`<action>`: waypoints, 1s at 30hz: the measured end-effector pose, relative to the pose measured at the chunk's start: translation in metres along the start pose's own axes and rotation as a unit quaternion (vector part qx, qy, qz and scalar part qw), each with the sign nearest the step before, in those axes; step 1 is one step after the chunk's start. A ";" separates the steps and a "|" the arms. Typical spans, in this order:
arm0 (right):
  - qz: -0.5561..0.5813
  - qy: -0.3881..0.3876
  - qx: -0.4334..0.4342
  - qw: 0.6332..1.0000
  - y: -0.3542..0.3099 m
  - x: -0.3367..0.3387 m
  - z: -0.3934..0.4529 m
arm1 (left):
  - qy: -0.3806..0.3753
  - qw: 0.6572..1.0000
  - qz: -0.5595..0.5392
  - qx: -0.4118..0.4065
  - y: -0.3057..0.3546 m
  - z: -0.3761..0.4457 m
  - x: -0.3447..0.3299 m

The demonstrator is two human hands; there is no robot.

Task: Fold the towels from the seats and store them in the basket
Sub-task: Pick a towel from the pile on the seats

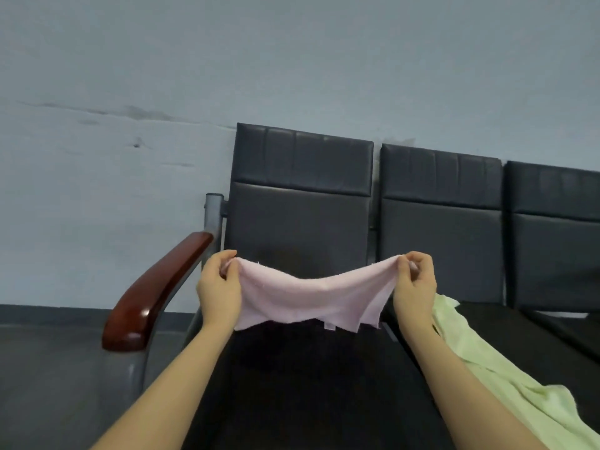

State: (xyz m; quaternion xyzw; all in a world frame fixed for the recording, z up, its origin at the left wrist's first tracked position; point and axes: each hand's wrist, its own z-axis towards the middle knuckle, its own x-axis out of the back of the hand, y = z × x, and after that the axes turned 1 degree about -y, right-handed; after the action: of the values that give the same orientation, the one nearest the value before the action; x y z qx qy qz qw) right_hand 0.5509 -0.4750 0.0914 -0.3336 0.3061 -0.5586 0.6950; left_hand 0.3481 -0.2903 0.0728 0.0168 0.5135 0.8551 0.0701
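A pink towel hangs in the air above the leftmost black seat, stretched between both hands and sagging in the middle. My left hand pinches its left top corner. My right hand pinches its right top corner. The towel's lower edge hangs doubled and uneven just above the seat. A pale green towel lies crumpled on the middle seat, partly behind my right forearm. No basket is in view.
A row of three dark padded seats stands against a grey wall. A reddish wooden armrest on a metal frame bounds the left seat. Dark floor lies to the left.
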 end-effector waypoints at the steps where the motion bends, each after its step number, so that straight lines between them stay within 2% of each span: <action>1: -0.008 -0.004 -0.007 1.000 0.006 0.006 -0.010 | -0.002 1.000 0.014 0.011 -0.009 -0.008 0.006; 6: -0.069 -0.023 -0.051 0.996 0.032 0.027 -0.059 | -0.028 0.991 0.134 0.010 -0.047 -0.043 0.027; 10: -0.131 -0.014 -0.094 0.987 0.053 0.040 -0.087 | -0.041 0.966 0.253 -0.017 -0.060 -0.062 0.042; 12: -0.166 -0.028 -0.111 0.979 0.064 0.045 -0.096 | -0.076 0.942 0.325 -0.025 -0.069 -0.069 0.045; 16: -0.267 -0.077 -0.103 0.955 0.081 0.043 -0.101 | -0.188 0.868 0.457 -0.052 -0.085 -0.073 0.037; 20: -0.320 -0.113 -0.095 0.936 0.098 0.030 -0.088 | -0.272 0.820 0.492 -0.102 -0.092 -0.063 0.011; 26: -0.382 -0.176 -0.138 0.897 0.139 0.003 -0.060 | -0.330 0.782 0.520 -0.097 -0.112 -0.034 -0.036; 30: -0.428 -0.187 -0.158 0.870 0.166 -0.013 -0.041 | -0.346 0.768 0.532 -0.088 -0.131 -0.012 -0.069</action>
State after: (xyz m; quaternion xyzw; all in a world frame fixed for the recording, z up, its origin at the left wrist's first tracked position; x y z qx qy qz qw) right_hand 0.6107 -0.4413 -0.0655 -0.6352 0.0820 -0.6727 0.3705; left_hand 0.4283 -0.2495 -0.0457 0.5758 0.2853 0.7334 -0.2217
